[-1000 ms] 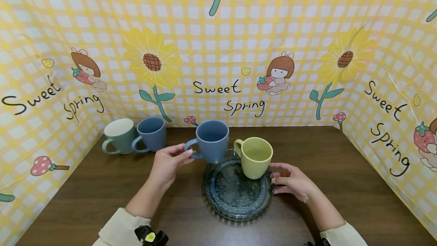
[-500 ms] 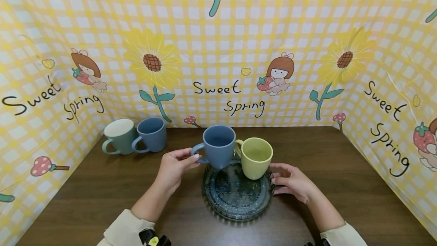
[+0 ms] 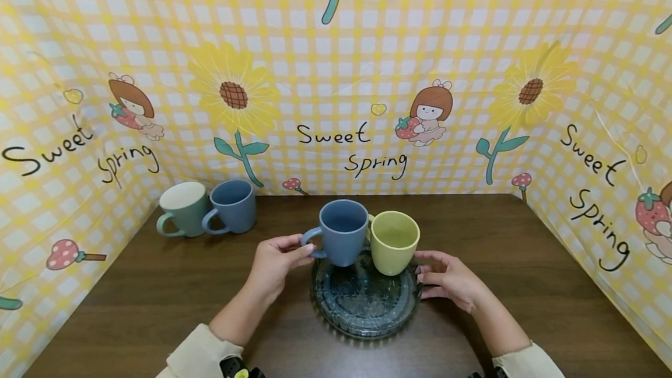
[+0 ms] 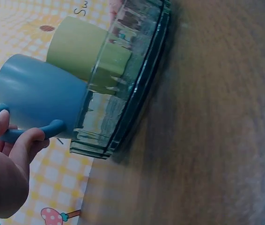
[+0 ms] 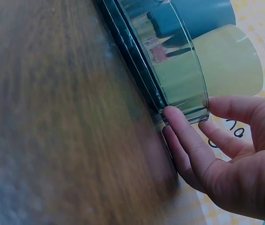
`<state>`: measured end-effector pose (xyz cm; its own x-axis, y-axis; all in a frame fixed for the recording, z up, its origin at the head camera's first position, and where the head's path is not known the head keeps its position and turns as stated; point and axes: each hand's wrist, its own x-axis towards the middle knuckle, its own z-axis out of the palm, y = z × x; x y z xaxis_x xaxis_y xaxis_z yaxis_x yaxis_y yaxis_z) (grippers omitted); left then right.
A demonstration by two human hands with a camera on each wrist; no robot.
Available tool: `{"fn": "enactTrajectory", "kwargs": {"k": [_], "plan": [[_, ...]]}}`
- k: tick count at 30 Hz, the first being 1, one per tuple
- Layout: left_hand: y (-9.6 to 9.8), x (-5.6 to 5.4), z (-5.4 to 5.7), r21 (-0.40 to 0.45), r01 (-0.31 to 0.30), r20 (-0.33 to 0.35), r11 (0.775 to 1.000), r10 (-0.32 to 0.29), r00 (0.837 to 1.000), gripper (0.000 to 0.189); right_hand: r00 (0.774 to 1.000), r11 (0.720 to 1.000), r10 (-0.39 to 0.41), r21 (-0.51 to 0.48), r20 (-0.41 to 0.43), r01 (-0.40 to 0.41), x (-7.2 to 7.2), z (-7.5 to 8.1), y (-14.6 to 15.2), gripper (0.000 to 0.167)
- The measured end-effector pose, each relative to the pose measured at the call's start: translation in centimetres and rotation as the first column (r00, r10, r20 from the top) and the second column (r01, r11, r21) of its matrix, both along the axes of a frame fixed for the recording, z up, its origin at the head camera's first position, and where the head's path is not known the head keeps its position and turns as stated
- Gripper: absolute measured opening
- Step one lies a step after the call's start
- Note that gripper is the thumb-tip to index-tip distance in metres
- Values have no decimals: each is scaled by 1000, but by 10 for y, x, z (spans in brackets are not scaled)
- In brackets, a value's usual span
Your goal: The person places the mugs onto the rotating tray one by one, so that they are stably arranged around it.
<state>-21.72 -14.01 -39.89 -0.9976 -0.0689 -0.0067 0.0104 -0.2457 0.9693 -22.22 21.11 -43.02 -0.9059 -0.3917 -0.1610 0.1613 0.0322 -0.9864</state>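
My left hand (image 3: 278, 264) pinches the handle of a blue mug (image 3: 343, 235) between thumb and fingers. The mug is upright over the back left of a round, dark, clear glass dish (image 3: 362, 311). In the left wrist view its base shows near the dish's rim, apparently above the dish floor. Inside the dish, at its back right, a yellow-green mug (image 3: 395, 247) stands with its handle to the left, partly hidden by the blue mug. My right hand (image 5: 235, 150) touches the dish's outer right side with extended, slightly bent fingers (image 5: 188, 140).
A second blue mug (image 3: 233, 207) and a grey-green mug (image 3: 184, 210) with a white inside stand side by side at the back left of the brown wooden table (image 3: 131, 302). A yellow checked cloth (image 3: 336, 74) surrounds the table at the back and both sides.
My left hand has carried the blue mug to the right and nearer, lower over the dish and closer to the yellow-green mug. My right hand and the dish have stayed put.
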Motion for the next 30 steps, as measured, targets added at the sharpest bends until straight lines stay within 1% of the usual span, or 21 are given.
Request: {"fn": "enactTrajectory", "kwargs": {"k": [8,15,20,25,30], "plan": [[3,-2,-11,-7,13,2,1000,-13,1000,28,1000,1000,-2,-15,1,2,2,-2,0,63],[4,-2,-19,-37,-13,14,999,13,1000,30,1000,1000,-1,-15,-9,1,4,-4,-1,62],[4,-3,-25,-54,-14,28,998,16,999,32,1000,1000,4,-9,-25,-4,5,-4,-1,62],[3,-5,-25,-100,-20,25,995,22,999,28,1000,1000,-11,-3,-24,11,6,-4,-1,61],[1,-9,-27,-169,-37,32,985,43,999,25,1000,1000,-10,-4,-22,10,7,-3,-1,62]]}}
